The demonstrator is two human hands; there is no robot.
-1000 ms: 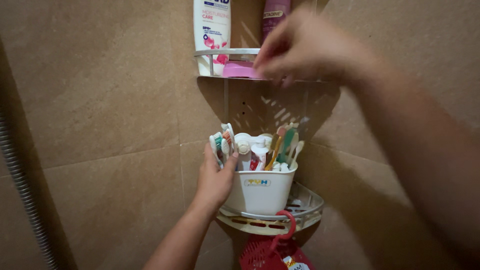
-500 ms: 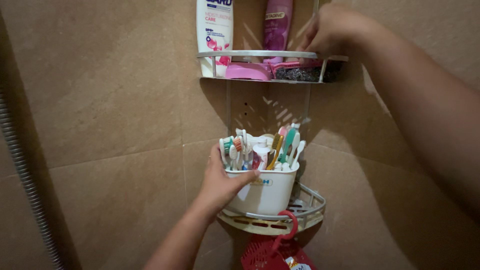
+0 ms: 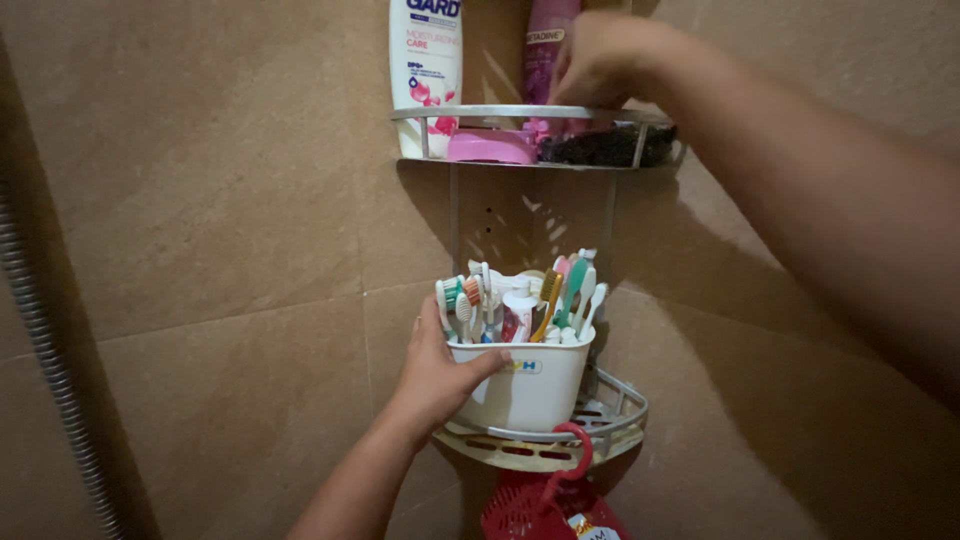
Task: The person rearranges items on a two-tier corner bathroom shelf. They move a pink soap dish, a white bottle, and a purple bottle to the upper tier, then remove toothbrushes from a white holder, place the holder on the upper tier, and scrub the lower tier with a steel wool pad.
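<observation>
My left hand (image 3: 435,375) grips the left side of a white plastic caddy (image 3: 540,392), thumb across its front. The caddy stands on the lower wire corner shelf (image 3: 612,420) and holds several toothbrushes (image 3: 565,292) and a small tube. My right hand (image 3: 600,58) reaches over the rail of the upper corner shelf (image 3: 480,112), fingers curled down beside a purple bottle (image 3: 545,50) and a pink brush. Whether those fingers hold anything is hidden by the rail.
A white lotion bottle (image 3: 425,60), a pink soap dish (image 3: 490,147) and a dark scouring pad (image 3: 600,148) share the upper shelf. A red mesh basket (image 3: 540,508) hangs under the lower shelf. A metal shower hose (image 3: 40,350) runs down the left tiled wall.
My right hand moved from in front of the upper shelf to over its rail, then left toward the purple bottle. My left hand closed its thumb over the caddy's front.
</observation>
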